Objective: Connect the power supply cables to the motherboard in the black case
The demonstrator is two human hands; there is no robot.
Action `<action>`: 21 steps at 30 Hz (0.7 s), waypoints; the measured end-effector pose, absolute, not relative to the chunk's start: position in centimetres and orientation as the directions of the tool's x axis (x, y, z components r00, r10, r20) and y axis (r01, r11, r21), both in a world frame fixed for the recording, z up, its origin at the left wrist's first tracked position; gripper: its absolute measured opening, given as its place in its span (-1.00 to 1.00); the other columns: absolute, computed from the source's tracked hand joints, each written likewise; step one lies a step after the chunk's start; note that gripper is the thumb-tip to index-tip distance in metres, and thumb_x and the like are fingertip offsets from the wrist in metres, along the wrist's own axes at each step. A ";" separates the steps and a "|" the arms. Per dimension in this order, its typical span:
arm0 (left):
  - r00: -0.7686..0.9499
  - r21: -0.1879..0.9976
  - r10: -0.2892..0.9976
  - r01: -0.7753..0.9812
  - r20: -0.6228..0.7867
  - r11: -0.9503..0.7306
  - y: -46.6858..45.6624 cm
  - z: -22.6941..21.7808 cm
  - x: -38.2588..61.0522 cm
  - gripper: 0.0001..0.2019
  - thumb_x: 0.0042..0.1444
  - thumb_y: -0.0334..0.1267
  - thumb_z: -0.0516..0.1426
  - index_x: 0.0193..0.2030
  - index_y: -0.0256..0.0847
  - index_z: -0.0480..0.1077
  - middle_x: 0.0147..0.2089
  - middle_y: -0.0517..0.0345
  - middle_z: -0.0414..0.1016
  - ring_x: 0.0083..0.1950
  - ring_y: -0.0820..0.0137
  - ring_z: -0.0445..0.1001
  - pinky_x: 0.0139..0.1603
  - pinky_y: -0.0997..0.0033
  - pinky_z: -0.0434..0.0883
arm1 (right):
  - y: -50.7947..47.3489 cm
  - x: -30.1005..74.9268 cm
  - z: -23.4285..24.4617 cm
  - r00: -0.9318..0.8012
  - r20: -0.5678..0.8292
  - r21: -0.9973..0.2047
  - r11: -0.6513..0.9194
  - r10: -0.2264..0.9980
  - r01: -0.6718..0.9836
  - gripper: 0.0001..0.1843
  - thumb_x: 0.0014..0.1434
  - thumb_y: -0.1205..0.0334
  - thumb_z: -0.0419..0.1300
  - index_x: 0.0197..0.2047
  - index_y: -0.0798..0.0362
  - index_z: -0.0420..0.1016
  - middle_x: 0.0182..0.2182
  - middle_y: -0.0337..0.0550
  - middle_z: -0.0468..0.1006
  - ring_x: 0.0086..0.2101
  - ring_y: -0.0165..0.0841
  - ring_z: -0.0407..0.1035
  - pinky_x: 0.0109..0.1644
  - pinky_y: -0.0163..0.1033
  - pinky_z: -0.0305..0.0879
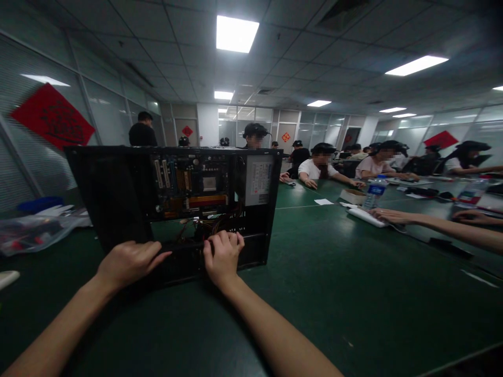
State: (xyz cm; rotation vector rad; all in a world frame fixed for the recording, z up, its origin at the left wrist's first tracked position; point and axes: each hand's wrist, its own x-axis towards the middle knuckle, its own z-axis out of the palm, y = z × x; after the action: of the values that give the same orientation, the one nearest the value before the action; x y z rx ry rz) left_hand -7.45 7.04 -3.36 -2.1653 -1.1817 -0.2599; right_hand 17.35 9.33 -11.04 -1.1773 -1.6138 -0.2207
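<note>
A black computer case stands on the green table in front of me, its near side open. Inside it I see a motherboard with several slots, a silver power supply at the upper right and loose cables lower down. My left hand is closed over the lower edge of the case, left of its middle. To the right of it, my right hand has its fingers hooked over the same dark edge near the cables. The fingertips of both hands are partly hidden.
The green table spreads around the case. A clear plastic bag and a blue tray lie at left. Rightward are a water bottle, a small box and another person's arm. Several people sit farther back.
</note>
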 end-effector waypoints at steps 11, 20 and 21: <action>0.499 -0.456 0.699 0.848 0.513 -0.271 6.2 -3.6 -7.5 -0.36 0.44 0.07 -0.20 -0.40 -0.16 0.56 -0.46 -0.04 0.61 -0.47 0.18 0.54 -0.41 0.28 0.31 | 8.9 17.2 -10.8 -0.051 0.826 -0.316 0.536 0.561 0.783 -0.78 0.39 0.08 0.13 -0.11 -0.05 0.57 -0.16 -0.18 0.60 -0.08 -0.20 0.33 0.19 0.00 -0.03; 0.222 -0.223 0.895 0.964 0.386 -0.143 7.2 -0.5 -5.7 -0.31 0.36 0.12 -0.24 -0.20 -0.22 0.63 -0.34 -0.13 0.66 -0.37 0.03 0.62 -0.46 0.29 0.30 | 8.9 19.2 -3.6 -0.388 0.546 -0.157 0.546 0.742 0.823 -0.59 0.43 -0.05 0.04 -0.16 0.04 0.59 -0.17 -0.03 0.65 -0.18 -0.17 0.51 -0.21 -0.14 0.30; 0.227 -0.204 0.891 0.966 0.392 -0.156 8.0 0.1 -5.7 -0.35 0.34 0.12 -0.19 -0.28 -0.23 0.62 -0.39 -0.12 0.64 -0.41 0.05 0.59 -0.47 0.30 0.30 | 9.2 19.3 -2.3 -0.411 0.458 -0.201 0.542 0.788 0.816 -0.58 0.41 -0.09 0.07 -0.14 0.04 0.60 -0.15 -0.03 0.66 -0.20 -0.17 0.54 -0.25 -0.16 0.31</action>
State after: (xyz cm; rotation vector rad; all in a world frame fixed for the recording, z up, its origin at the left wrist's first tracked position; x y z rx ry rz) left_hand -5.74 8.00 0.14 -2.1010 -1.7115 -0.2502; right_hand 19.35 9.18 -2.30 -1.2955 -2.2771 -0.0734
